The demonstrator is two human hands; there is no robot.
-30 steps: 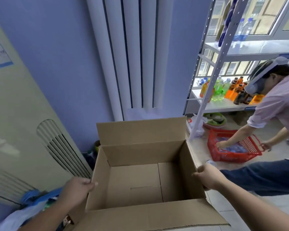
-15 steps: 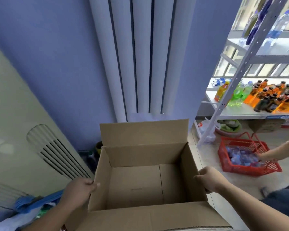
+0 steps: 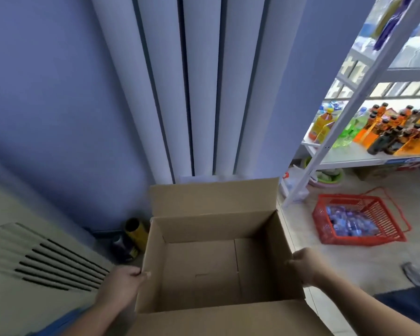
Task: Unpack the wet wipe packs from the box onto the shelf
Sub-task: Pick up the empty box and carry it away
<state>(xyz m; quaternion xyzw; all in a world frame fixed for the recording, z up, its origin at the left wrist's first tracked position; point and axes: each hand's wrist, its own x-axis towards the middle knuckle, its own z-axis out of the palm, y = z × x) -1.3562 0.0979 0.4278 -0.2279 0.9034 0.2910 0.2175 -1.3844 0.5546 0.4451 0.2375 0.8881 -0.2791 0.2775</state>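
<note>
- Head view looks down into a corner of a room with a blue wall and pale floor tiles.
- White vertical radiator columns run down the wall, ending just behind the box.
- A beige standing air-conditioner with dark slotted vents leans into view at the left.
- A yellow can and a dark container sit on the floor in the corner, between the air-conditioner and the box.
- A white metal shelf stands at the right. Its lower board carries orange bottles, green bottles and a yellow bottle.
- Under the shelf lies a green basin.
- A red plastic basket sits on the tiles near the shelf's front post, holding blue-wrapped items too blurred to identify.
- A dark shoe shows at the right edge.
- The cardboard box is in the lower middle of the view, close to the wall, well apart from the basket.
- It is plain brown, with its far flap standing upright and its near flap folded out toward the camera. Its bare bottom shows, with a seam down the middle.
- Whether it rests on the floor cannot be told.
- The left hand grips the top edge of the box's left wall, fingers curled over it.
- The right hand grips the top edge of the right wall likewise.
</note>
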